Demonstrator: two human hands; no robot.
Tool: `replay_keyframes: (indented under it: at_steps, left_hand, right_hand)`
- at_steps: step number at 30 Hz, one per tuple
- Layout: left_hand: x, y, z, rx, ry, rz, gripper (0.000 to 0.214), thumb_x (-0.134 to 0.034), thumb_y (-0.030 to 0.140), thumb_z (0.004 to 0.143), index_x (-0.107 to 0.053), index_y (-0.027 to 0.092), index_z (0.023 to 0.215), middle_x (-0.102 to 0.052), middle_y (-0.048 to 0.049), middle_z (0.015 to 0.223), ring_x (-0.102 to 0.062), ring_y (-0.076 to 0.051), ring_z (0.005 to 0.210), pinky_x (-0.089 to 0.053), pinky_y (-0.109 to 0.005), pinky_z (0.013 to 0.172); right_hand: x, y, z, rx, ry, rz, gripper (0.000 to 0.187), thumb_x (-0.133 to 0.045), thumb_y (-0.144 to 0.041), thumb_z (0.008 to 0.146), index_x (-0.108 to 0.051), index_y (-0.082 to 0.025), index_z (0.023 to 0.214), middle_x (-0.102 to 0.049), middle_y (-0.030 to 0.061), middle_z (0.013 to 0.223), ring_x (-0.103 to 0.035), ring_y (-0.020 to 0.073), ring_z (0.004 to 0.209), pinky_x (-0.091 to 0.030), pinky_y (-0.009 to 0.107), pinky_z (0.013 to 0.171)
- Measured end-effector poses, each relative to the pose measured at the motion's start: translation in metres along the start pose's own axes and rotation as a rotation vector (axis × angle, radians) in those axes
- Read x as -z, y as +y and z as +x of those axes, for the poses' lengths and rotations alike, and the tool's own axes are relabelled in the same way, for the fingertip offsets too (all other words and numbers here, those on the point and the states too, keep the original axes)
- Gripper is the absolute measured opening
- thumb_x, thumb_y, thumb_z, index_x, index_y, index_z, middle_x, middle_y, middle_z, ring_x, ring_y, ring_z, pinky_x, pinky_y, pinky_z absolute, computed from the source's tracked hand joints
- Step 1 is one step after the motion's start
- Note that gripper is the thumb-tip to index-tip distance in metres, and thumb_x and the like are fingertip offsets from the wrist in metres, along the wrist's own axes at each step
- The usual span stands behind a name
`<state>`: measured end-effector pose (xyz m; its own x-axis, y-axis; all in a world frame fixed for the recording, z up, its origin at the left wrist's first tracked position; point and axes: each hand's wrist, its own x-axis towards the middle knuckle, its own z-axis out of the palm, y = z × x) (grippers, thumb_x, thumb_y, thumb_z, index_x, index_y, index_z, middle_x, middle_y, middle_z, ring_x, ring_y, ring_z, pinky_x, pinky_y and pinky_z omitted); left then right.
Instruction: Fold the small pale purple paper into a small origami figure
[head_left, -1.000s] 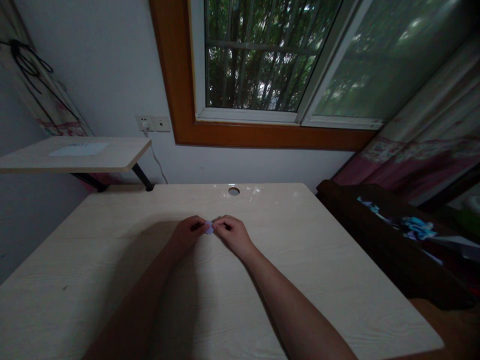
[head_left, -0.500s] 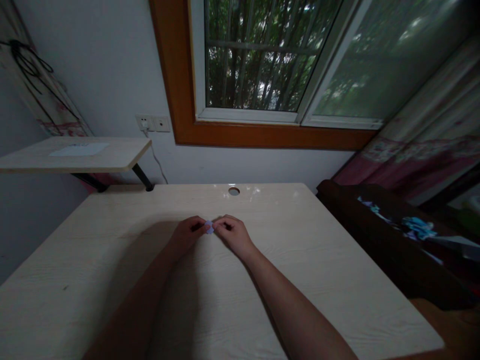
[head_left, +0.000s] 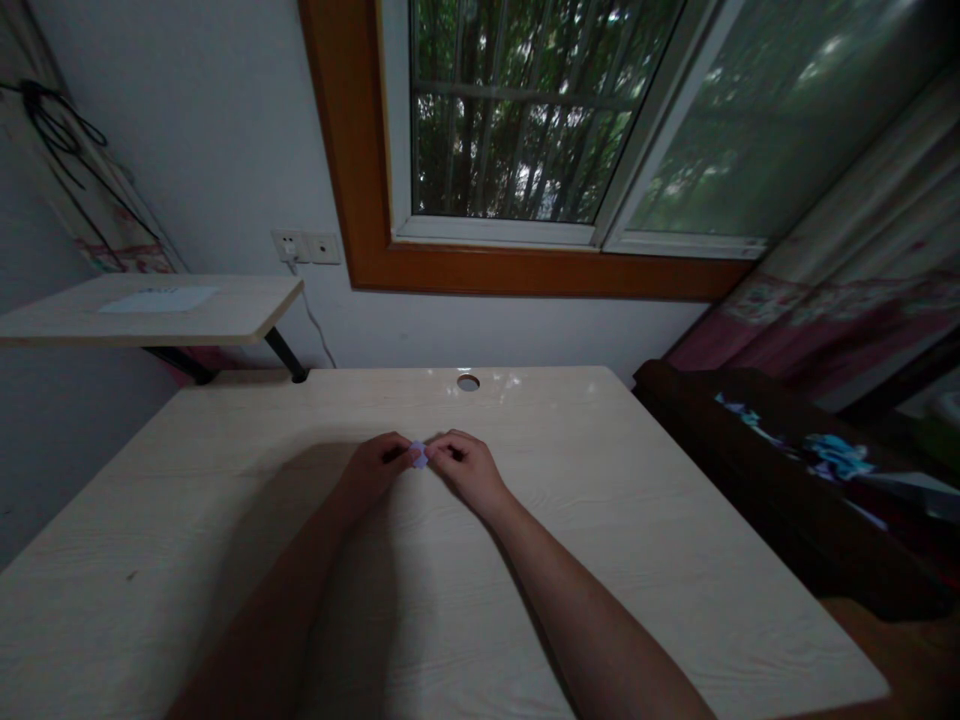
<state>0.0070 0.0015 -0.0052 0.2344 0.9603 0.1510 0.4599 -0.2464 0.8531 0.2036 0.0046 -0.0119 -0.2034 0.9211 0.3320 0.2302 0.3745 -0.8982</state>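
Between my two hands is a small piece of pale purple paper (head_left: 419, 456), low over the pale wooden table (head_left: 637, 560). My left hand (head_left: 375, 467) pinches its left side between thumb and forefinger. On the opposite side, my right hand (head_left: 466, 466) grips it with the fingertips, the other fingers curled in. Fingertips cover both edges of the paper, so its full shape and any folds cannot be made out.
A raised shelf (head_left: 281, 308) on black legs carries a white sheet (head_left: 159, 299) at the back left. Beyond the right table edge stands a dark wooden piece of furniture (head_left: 750, 480) with crumpled blue and purple things (head_left: 836, 456). A round cable hole (head_left: 468, 383) is at the back.
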Motion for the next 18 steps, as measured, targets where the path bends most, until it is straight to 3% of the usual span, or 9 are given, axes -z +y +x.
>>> replay_keyframes:
  at_steps: [18]
  left_hand:
    - [0.0011,0.0006,0.0008,-0.006,0.003,-0.011,0.03,-0.058,0.046,0.085,-0.07,0.018,0.081,-0.07,-0.0018,0.077,-0.062,-0.017,0.073,-0.046,-0.026,0.07]
  right_hand:
    - [0.0005,-0.0018,-0.0002,0.001,-0.002,-0.009,0.011,-0.065,-0.025,0.083,-0.074,-0.02,0.079,-0.063,0.0007,0.073,-0.054,0.013,0.066,-0.038,0.024,0.061]
